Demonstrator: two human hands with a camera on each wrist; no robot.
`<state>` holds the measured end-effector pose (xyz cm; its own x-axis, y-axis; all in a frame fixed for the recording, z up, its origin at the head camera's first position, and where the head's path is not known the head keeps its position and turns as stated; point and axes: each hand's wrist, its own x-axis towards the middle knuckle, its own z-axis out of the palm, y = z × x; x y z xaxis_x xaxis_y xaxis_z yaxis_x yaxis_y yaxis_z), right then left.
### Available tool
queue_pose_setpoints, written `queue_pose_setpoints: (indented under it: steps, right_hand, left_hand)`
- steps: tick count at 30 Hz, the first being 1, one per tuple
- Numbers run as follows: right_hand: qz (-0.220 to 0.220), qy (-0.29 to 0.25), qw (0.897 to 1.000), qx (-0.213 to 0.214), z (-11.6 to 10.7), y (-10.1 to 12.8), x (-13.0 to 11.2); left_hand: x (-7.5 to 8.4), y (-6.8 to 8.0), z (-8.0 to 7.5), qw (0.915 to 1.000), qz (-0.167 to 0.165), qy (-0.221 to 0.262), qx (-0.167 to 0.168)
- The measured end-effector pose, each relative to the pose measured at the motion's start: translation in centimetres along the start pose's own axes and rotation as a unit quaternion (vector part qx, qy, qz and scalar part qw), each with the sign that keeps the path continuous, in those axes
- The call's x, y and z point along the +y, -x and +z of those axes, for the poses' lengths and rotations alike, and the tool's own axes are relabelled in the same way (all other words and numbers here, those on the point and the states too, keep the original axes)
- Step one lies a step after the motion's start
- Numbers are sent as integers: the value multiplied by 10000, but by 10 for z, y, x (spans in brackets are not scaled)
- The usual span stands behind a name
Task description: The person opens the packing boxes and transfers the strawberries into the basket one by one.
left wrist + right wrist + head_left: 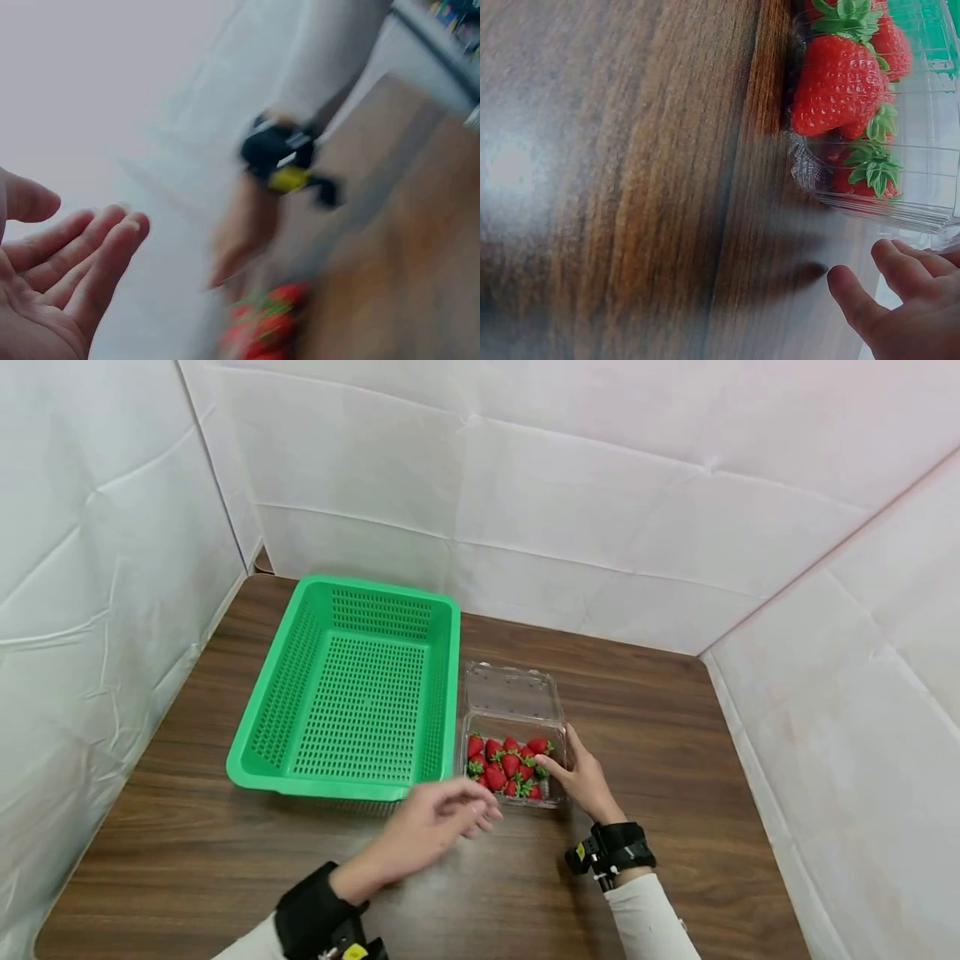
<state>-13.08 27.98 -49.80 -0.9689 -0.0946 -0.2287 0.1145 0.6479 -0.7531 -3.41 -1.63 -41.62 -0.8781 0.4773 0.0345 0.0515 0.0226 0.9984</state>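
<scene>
A clear plastic clamshell box (553, 792) lies on the table with its lid (514, 690) folded back. Red strawberries (510, 766) with green leaves fill much of its base. My right hand (588, 779) holds the box by its right wall, thumb reaching in over the rim and fingers along the outside. In the right wrist view, fingertips (885, 253) show close by that wall; the thumb is out of that view. With loosely bent fingers and nothing held, my left hand (431, 827) hovers in front of the box, near the basket's front corner.
Left of the box, almost against it, stands a large green plastic basket (258, 714) with slotted walls and floor. Both sit on a dark wood table (660, 735). White sheeting (570, 485) hangs at the back and on both sides.
</scene>
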Motion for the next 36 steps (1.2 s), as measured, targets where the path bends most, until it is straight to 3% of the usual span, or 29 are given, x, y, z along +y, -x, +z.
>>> queue_pose_setpoints:
  steps: [2, 3, 6, 8, 10, 13, 15, 20, 24, 29, 33, 36]
  right_hand:
    - [32, -3, 10000, -26, 1, 1, 1]
    - [45, -11, 10000, -46, 2, 2, 1]
    - [37, -52, 10000, -62, 3, 3, 2]
    - [46, -86, 9999, -68, 3, 3, 2]
    - [58, -109, 9999, -71, 3, 4, 2]
    - [71, -111, 9999, -4, 4, 6, 2]
    - [59, -121, 9999, 42, 5, 6, 2]
    - [-12, -87, 9999, 75, 8, 7, 0]
    - [-75, -5, 9999, 116, 10, 7, -3]
    - [-80, 47, 9998, 161, 10, 8, -6]
    - [-226, 208, 9990, 317, 10, 8, -10]
    - [-485, 399, 9957, 685, 10, 9, -17]
  left_hand:
    - [9, 6, -21, 9958, 410, -474, 662]
    - [13, 9, -34, 9895, 589, -765, 1080]
    - [20, 17, -77, 9526, 1000, -1495, 2452]
    - [22, 23, -106, 9225, 998, -1827, 3252]
    - [21, 28, -132, 8957, 808, -2103, 3833]
    - [13, 35, -162, 8772, 394, -2517, 4070]
    - [4, 37, -176, 8757, 142, -2843, 3899]
    - [-23, 43, -193, 8882, -536, -3299, 3153]
    - [-30, 45, -200, 8977, -980, -3349, 2690]
    - [-35, 46, -204, 9100, -987, -3353, 2231]
    - [-37, 47, -204, 9183, -905, -3223, 2112]
    - [-37, 46, -203, 9224, -892, -3109, 2109]
